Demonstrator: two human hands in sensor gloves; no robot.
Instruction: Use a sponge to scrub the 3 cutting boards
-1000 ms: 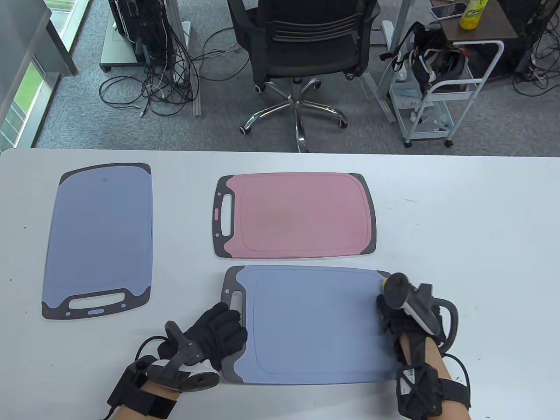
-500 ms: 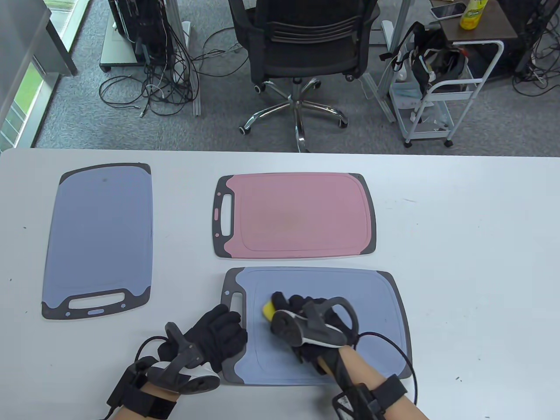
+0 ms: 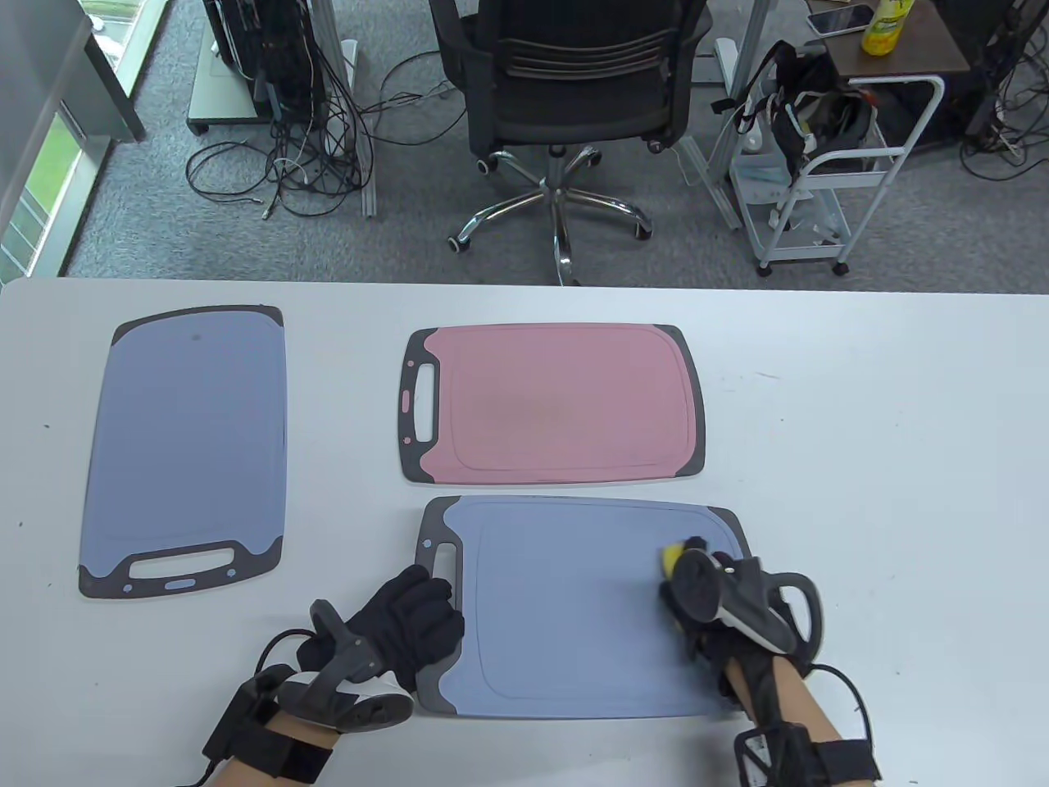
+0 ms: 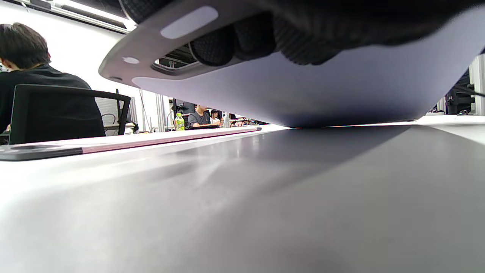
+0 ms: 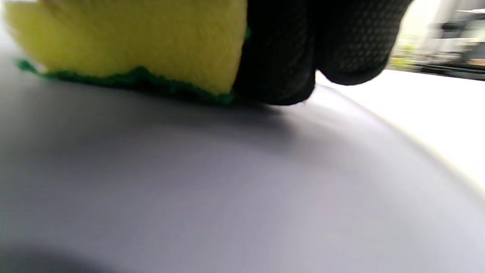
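Three cutting boards lie on the white table: a blue one [image 3: 188, 443] at the left, a pink one [image 3: 557, 402] in the middle, and a second blue one [image 3: 574, 607] nearest me. My left hand [image 3: 422, 611] grips the handle end of this near board [image 4: 303, 94], with its fingers [image 4: 242, 41] curled under the edge. On the board's right part my right hand [image 3: 697, 578] holds a yellow sponge [image 3: 674, 559]. The right wrist view shows the sponge [image 5: 132, 41] green side down on the board [image 5: 189, 182], with gloved fingers [image 5: 303, 49] beside it.
An office chair [image 3: 565, 90] and a white cart [image 3: 828, 180] stand on the carpet beyond the table's far edge. The pink board's edge [image 4: 151, 138] shows low in the left wrist view, with a seated person [image 4: 34, 76] behind it.
My right hand swept the sponge from the near board's right end to its left part, then back to the right part. The left hand stayed on the handle end.
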